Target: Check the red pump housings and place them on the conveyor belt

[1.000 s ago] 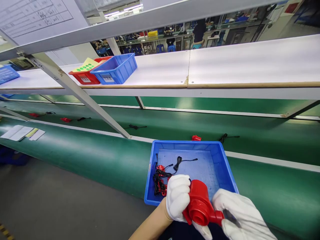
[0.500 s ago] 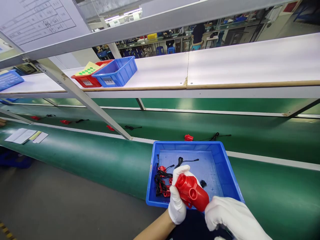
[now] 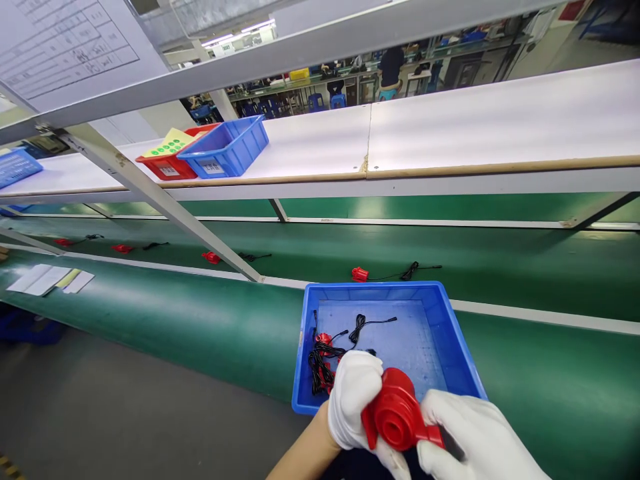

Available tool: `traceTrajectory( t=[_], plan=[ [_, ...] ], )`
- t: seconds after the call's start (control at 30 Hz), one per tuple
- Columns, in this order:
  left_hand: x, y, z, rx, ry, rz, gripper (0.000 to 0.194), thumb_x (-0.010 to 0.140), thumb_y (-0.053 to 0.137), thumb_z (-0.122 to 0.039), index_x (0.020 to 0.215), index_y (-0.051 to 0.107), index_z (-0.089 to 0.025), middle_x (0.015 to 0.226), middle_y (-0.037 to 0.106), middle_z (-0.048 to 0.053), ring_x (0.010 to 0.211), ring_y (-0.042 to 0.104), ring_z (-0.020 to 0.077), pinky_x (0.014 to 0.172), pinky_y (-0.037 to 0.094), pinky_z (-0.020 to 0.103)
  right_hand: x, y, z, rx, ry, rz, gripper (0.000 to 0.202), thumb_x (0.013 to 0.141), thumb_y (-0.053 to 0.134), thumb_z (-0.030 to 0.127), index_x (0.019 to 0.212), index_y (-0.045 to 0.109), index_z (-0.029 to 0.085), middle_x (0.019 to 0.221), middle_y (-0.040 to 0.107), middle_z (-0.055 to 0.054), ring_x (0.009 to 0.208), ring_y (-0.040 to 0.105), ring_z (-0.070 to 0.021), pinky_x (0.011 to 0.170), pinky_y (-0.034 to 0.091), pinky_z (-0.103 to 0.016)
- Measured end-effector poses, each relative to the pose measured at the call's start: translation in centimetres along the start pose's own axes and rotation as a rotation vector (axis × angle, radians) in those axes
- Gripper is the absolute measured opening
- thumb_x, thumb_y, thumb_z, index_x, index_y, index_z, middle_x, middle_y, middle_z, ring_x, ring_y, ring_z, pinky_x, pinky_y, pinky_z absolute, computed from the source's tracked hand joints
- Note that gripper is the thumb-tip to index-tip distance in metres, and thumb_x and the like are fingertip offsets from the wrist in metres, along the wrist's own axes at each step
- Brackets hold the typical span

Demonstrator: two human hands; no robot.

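Observation:
My left hand (image 3: 354, 397), in a white glove, is wrapped round a red plastic housing (image 3: 397, 417) with a round stepped opening facing up. My right hand (image 3: 473, 433), also gloved, closes with thumb and fingers round the narrow arm on the housing's right side. A dark patch shows between those right fingers; what it is I cannot make out. Both hands are over the near edge of a blue bin (image 3: 450, 347). Inside it, at the left, lie red parts (image 3: 324, 341) and coiled black cables (image 3: 320, 363), partly hidden by my left hand.
Behind the bin runs a green belt (image 3: 310, 250) carrying spaced red parts with black cables (image 3: 410, 270). A white shelf (image 3: 320, 147) above holds a blue box (image 3: 227, 148) and a red box (image 3: 167, 165). A slanted post (image 3: 170, 200) stands left. Papers (image 3: 47, 279) lie far left.
The red housing has turned so its stepped round opening shows. My right hand has closed on its arm. Red parts on the back belt have shifted left.

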State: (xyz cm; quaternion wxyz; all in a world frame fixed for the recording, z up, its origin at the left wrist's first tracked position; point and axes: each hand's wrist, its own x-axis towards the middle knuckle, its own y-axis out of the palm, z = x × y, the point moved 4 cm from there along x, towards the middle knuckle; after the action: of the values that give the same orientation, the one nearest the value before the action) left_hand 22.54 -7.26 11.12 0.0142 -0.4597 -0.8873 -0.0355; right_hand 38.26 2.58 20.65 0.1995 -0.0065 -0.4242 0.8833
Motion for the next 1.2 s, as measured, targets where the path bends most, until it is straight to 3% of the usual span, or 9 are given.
traceTrajectory(
  t=[0.13,0.23,0.4,0.5,0.6,0.67,0.8,0.97,1.2],
  plan=[
    [1.0,-0.9,-1.5,0.243,0.217,0.307,0.029,0.058,0.085,-0.042,0.056,0.059,-0.028,0.055,0.059,0.002,0.074,0.065,0.0297,0.091,0.047,0.069,0.0,0.9,-0.8,0.206,0.019,0.144,0.023,0.099,0.045,0.032,0.078,0.046,0.023,0.07,0.059,0.003,0.057,0.054,-0.0102,0.054,0.043,-0.022],
    [0.8,-1.3,-2.3,0.424,0.415,0.371,0.023,0.069,0.075,-0.025,0.055,0.056,-0.029,0.056,0.061,0.0,0.072,0.065,0.0251,0.084,0.054,0.062,-0.3,1.2,-1.3,0.331,-0.038,0.183,0.016,0.099,0.046,0.038,0.1,0.056,0.025,0.099,0.066,-0.005,0.084,0.065,-0.0164,0.074,0.053,-0.026],
    [2.5,-3.2,-1.2,0.59,0.627,0.036,0.027,0.072,0.074,-0.051,0.069,0.06,-0.028,0.078,0.07,0.004,0.09,0.068,0.0281,0.098,0.049,0.06,-1.2,1.6,-2.8,0.38,-0.111,0.017,0.038,0.095,0.045,0.056,0.112,0.059,0.025,0.127,0.06,-0.012,0.111,0.061,-0.0241,0.094,0.052,-0.036],
    [5.5,-5.6,1.2,0.843,0.525,-0.227,0.061,0.063,0.076,-0.067,0.101,0.064,-0.021,0.112,0.068,0.017,0.121,0.056,0.0375,0.109,0.038,0.06,-1.4,2.0,-4.0,0.592,0.04,-0.01,0.046,0.094,0.04,0.064,0.102,0.063,0.026,0.113,0.066,-0.009,0.099,0.064,-0.0225,0.086,0.055,-0.034],
    [7.9,-8.9,4.9,1.178,0.234,-0.316,0.074,0.082,0.063,-0.057,0.135,0.047,-0.009,0.141,0.05,0.024,0.138,0.04,0.0372,0.115,0.03,0.055,-1.1,2.5,-5.4,0.942,0.335,-0.097,0.051,0.098,0.03,0.061,0.086,0.061,0.023,0.072,0.064,-0.004,0.067,0.062,-0.0174,0.073,0.054,-0.032],
    [8.3,-11.3,8.0,1.349,-0.068,-0.285,0.072,0.088,0.056,-0.051,0.142,0.039,-0.007,0.144,0.047,0.023,0.137,0.042,0.0349,0.114,0.032,0.05,-0.7,2.9,-6.1,1.201,0.493,-0.14,0.058,0.1,0.022,0.06,0.074,0.056,0.021,0.051,0.052,0.0,0.047,0.05,-0.0132,0.06,0.05,-0.029],
    [7.2,-14.2,12.4,1.367,-0.318,-0.269,0.059,0.093,0.048,-0.04,0.139,0.041,-0.003,0.126,0.062,0.025,0.11,0.063,0.0349,0.091,0.049,0.046,-0.7,2.8,-8.6,1.469,0.646,-0.211,0.066,0.097,0.021,0.068,0.06,0.045,0.019,0.046,0.041,0.002,0.037,0.034,-0.0068,0.041,0.031,-0.022],
    [6.8,-15.1,14.2,1.357,-0.467,-0.246,0.05,0.097,0.036,-0.041,0.135,0.044,-0.009,0.118,0.067,0.021,0.098,0.069,0.0317,0.08,0.051,0.04,-3.2,-4.6,-16.2,1.236,0.684,-0.5,0.056,0.096,0.032,0.066,0.062,0.034,0.022,0.051,0.038,0.003,0.043,0.035,-0.0072,0.045,0.032,-0.024],
    [7.5,-15.5,14.4,1.339,-0.569,-0.203,0.052,0.098,0.027,-0.048,0.132,0.045,-0.013,0.121,0.067,0.02,0.102,0.069,0.033,0.081,0.052,0.041,-8.4,-24.6,-32.3,0.273,0.972,-0.903,0.054,0.097,0.028,0.058,0.084,0.052,0.011,0.072,0.059,-0.01,0.052,0.048,-0.0056,0.062,0.04,-0.034]
  ],
)
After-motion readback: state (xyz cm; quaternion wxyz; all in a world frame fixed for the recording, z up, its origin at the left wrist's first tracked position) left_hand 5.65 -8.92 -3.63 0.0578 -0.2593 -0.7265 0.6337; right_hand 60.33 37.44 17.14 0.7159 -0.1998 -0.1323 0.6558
